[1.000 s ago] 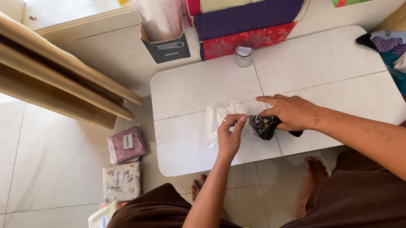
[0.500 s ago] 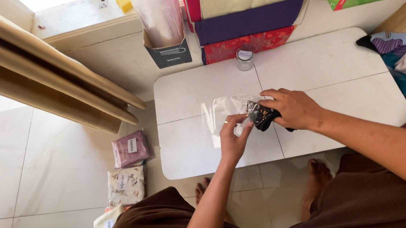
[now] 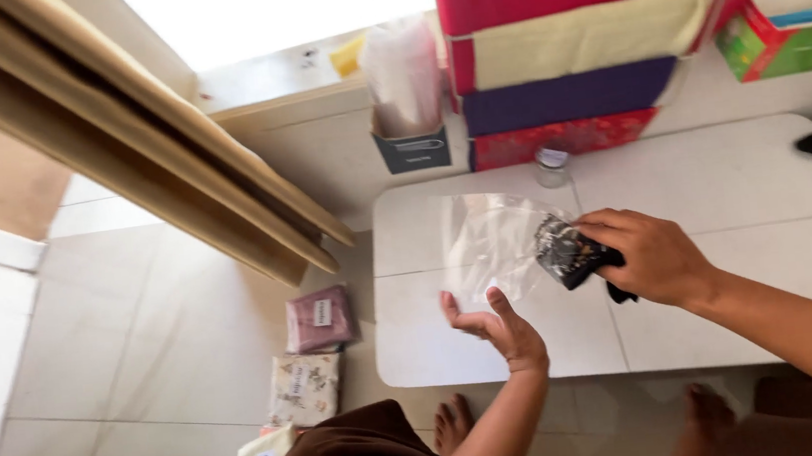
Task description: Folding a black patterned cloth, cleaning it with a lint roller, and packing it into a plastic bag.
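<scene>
The right hand (image 3: 652,254) comes in from about four o'clock and grips a small dark patterned cloth item (image 3: 570,253) between thumb and fingers, its leading end pushed against the mouth of a clear plastic bag (image 3: 493,244). The bag hangs in the air above the white tabletop (image 3: 723,185), spreading toward eleven o'clock from the cloth item; it is thin and see-through, so its edges are hard to trace. The left hand (image 3: 497,324) rises from six o'clock with its fingers loosely spread and palm turned up, just below the bag's lower edge; whether the fingertips touch the plastic I cannot tell. At twelve o'clock from the hands a small clear jar (image 3: 551,168) with a pale lid stands near the far edge of the tabletop. Behind it, against the wall, lies a stack of folded fabric in red, cream, purple and red (image 3: 559,61), and to its left a dark holder (image 3: 415,149) carries a bundle of pale plastic bags. On the tiled floor (image 3: 136,337) at nine o'clock from the left hand lie three flat packets (image 3: 307,384), one mauve, one flowered, one cream, in a row toward seven o'clock. A green and red box (image 3: 789,42) sits at two o'clock.
</scene>
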